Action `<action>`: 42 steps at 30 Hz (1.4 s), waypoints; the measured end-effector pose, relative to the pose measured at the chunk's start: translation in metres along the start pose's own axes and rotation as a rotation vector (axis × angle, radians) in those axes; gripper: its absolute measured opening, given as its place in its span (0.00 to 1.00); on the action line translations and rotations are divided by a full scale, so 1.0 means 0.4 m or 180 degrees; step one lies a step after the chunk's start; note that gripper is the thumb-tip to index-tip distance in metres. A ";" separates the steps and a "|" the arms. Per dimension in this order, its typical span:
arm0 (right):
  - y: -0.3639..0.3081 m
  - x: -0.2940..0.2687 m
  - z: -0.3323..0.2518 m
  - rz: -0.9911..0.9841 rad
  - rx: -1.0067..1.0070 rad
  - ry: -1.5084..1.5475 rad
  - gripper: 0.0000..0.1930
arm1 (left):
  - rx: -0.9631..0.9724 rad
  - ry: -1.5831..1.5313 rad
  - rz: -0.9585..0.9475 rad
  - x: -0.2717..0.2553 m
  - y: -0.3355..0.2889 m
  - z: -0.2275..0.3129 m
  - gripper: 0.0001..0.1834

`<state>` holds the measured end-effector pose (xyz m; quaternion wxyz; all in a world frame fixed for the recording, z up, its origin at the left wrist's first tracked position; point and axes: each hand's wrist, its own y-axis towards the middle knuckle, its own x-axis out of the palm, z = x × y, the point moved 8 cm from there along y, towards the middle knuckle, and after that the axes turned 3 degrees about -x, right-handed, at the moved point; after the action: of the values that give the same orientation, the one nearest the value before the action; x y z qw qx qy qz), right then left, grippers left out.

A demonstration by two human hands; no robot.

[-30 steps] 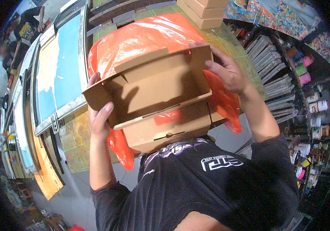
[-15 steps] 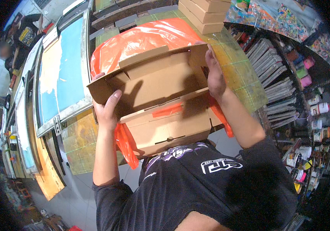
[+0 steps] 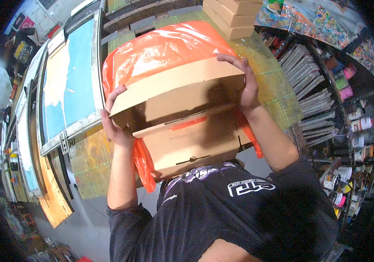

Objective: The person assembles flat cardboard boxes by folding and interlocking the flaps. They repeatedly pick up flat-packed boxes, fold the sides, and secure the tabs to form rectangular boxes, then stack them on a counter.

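Note:
Between both hands I hold a brown cardboard box (image 3: pixel 178 81), its far panel folded over toward me and its shaded inside facing me. My left hand (image 3: pixel 118 124) grips the left end, fingers on the top corner and thumb lower down. The right end is held by my right hand (image 3: pixel 249 85), with its fingers curled over the far top edge. Nearer my body lies more brown cardboard (image 3: pixel 191 146) with slots along its near edge; I cannot tell whether it is a separate box. An orange plastic bag (image 3: pixel 165 46) spreads behind and under the cardboard.
Several closed brown boxes (image 3: pixel 235 19) are stacked at the far right of the green-gridded table (image 3: pixel 278 96). Left stands a screen-printing frame (image 3: pixel 71 83) with blue mesh. Shelves of paint tubs (image 3: pixel 361 124) line the right. Another person (image 3: pixel 23 48) is at the far left.
The box's far panel has folded over toward me, covering part of the opening. My left fingers have moved up onto its corner, and my right fingers now curl over the top.

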<state>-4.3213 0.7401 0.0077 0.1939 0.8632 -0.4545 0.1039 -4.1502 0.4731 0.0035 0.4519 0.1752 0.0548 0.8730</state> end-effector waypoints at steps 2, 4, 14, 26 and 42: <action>-0.009 -0.010 0.016 -0.0045 0.0208 -0.0011 0.32 | -0.0215 -0.0224 -0.0364 0.001 -0.009 0.010 0.37; -0.026 -0.007 0.010 -0.0153 0.0274 -0.0423 0.29 | -0.0501 -0.0108 -0.0524 -0.007 -0.026 0.025 0.37; -0.091 0.078 -0.096 -0.0330 -0.1128 -0.2498 0.17 | 0.0726 0.2421 -0.0163 0.051 -0.122 0.129 0.21; -0.126 0.144 -0.097 -0.0737 -0.1005 -0.2846 0.22 | 0.0720 0.2629 0.0260 0.092 -0.171 0.134 0.30; -0.148 0.177 -0.096 -0.0668 -0.1296 -0.3115 0.23 | 0.1179 0.2650 0.0193 0.099 -0.192 0.136 0.28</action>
<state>-4.2327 0.7340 0.0532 0.1321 0.7964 -0.4140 -0.4205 -4.0927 0.5468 0.0447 0.3267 -0.1112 0.3817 0.8574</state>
